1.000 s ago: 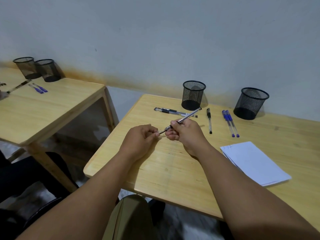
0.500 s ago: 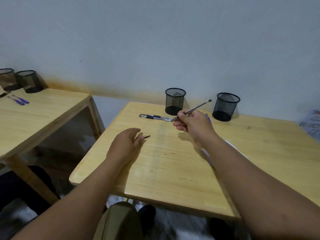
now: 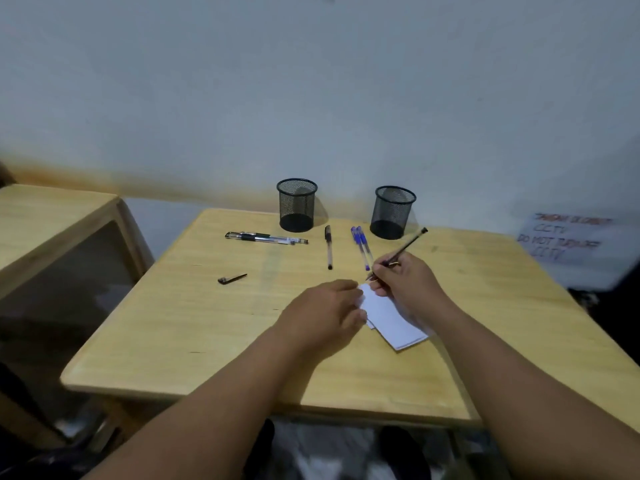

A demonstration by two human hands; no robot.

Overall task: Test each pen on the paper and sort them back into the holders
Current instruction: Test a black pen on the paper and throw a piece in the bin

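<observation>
White paper (image 3: 388, 315) lies on the wooden table (image 3: 207, 327); the left hand (image 3: 323, 315) presses it with relaxed fingers, the right hand (image 3: 403, 282) pinches a black pen (image 3: 408, 244).

Dim, flat indoor light, soft shadows, motion blur throughout, wide-angle bending at the edges.

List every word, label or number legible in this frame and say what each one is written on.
"CCTV" – second line of the handwritten sign on the wall at right.
"DO NOT TURN OFF" – third line of that sign, blurred, so a likely reading only.
"CCTV" – its bottom line, blurred.
The sign's top line is too blurred to read.
Any print on the pens on the table is too small to read.
</observation>
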